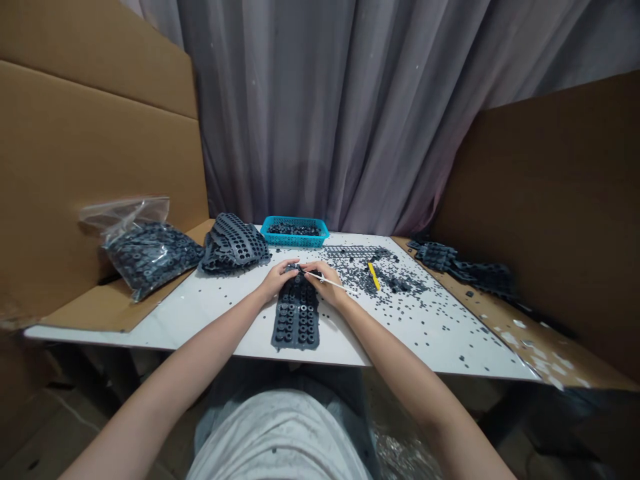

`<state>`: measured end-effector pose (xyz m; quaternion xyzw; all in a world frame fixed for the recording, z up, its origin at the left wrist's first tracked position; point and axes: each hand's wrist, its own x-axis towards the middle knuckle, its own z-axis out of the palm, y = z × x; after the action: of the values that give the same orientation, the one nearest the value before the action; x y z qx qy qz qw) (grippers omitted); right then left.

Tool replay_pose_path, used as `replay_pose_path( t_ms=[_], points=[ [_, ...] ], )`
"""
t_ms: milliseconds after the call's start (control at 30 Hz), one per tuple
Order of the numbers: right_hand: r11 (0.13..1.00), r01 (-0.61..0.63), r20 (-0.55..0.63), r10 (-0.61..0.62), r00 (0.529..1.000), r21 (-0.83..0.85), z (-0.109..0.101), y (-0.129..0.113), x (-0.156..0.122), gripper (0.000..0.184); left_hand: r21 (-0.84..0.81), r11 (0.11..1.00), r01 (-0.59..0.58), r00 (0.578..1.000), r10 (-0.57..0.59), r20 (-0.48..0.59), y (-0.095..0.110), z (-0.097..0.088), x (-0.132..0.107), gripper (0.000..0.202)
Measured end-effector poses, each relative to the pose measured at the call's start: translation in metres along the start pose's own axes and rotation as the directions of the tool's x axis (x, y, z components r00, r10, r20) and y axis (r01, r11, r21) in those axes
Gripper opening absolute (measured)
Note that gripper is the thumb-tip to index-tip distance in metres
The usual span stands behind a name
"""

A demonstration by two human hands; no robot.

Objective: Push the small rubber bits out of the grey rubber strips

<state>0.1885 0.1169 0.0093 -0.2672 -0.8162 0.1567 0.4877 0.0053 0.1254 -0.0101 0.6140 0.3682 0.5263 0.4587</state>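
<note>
A black rubber sheet point(297, 319) studded with round moulded rings lies on the white table point(210, 313) right in front of me. My left hand point(277, 279) rests curled on the sheet's far left corner and pinches its edge. My right hand point(326, 281) is closed on a thin white stick-like tool point(327, 281), whose tip points at the sheet's far edge between my two hands.
A teal basket point(295, 231) of black parts stands at the back. A stack of black sheets point(233, 244) and a clear bag of rings point(143, 250) lie left. Loose black bits and a yellow tool point(373, 275) scatter right, near more sheets point(463, 267). Cardboard walls flank the table.
</note>
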Motion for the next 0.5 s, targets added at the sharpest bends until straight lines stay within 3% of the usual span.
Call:
replay_pose_path(
  t_ms=[500],
  points=[
    [0.998,0.018,0.031,-0.016,0.999,-0.053,-0.0003,-0.0014,0.0001,0.011,0.066,0.998,-0.019,1.000,0.020,-0.016,0.0011,0.0018,-0.0013,0.040]
  ],
)
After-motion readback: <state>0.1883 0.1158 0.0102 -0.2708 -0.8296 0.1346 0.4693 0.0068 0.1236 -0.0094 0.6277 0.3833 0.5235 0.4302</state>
